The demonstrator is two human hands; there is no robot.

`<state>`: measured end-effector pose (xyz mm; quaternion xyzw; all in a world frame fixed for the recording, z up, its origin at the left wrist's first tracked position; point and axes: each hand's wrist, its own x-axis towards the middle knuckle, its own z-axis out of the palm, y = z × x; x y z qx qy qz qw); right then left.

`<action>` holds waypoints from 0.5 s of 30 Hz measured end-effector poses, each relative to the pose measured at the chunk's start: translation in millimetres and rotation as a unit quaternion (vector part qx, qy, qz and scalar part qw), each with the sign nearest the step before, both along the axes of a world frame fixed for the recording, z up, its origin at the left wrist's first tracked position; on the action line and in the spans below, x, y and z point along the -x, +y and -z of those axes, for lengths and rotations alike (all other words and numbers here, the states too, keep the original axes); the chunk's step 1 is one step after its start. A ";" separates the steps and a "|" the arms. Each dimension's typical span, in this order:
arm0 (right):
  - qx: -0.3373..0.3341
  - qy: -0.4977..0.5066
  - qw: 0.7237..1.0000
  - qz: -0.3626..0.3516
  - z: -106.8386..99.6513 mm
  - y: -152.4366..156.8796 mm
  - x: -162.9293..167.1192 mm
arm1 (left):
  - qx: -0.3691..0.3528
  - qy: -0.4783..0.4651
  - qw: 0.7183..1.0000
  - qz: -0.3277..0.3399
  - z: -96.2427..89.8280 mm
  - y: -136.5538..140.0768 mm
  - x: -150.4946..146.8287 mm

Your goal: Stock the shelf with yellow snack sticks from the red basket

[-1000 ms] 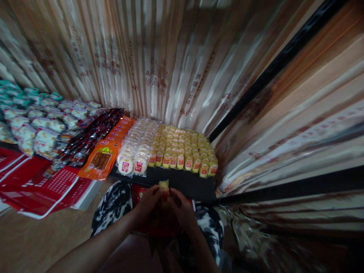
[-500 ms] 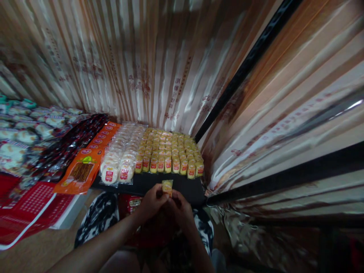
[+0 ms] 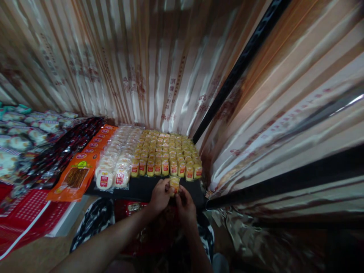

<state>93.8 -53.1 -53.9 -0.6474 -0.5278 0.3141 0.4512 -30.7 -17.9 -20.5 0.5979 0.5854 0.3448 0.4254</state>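
Between my two hands is a small yellow wrapped snack cake (image 3: 174,183), held up over the dark front strip of the shelf (image 3: 142,191). My left hand (image 3: 160,196) pinches its left side, fingers closed. The fingers of my right hand (image 3: 185,203) are closed at its lower right edge. Just beyond stand rows of matching yellow snack cakes (image 3: 166,153), packed side by side with red labels facing me. To their left lie two rows of round white crackers (image 3: 113,167) in clear wrappers.
An orange snack packet (image 3: 76,174), dark red packets (image 3: 65,148) and white packets (image 3: 34,129) fill the left. A red basket (image 3: 31,212) sits lower left. A dark pole (image 3: 227,83) slants before the striped curtain (image 3: 148,57). Below my hands is a red container (image 3: 127,212), partly hidden.
Both hands have moved slightly right in view with the snack cake, which now shows nearer the front row. The shelf goods have shifted a little left and down in the picture.
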 end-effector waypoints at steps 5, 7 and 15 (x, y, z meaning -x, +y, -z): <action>-0.056 -0.073 0.995 0.039 1.5 5.2 -6.3 | 0.006 0.007 1.000 -0.005 -3.0 14.3 -17.1; -0.091 -0.114 0.987 0.060 4.5 8.7 -10.1 | 0.004 0.022 1.000 -0.004 -5.3 19.1 -23.3; -0.156 -0.232 0.957 0.081 26.5 33.6 -27.5 | 0.013 0.110 0.994 0.006 -14.5 33.3 -41.5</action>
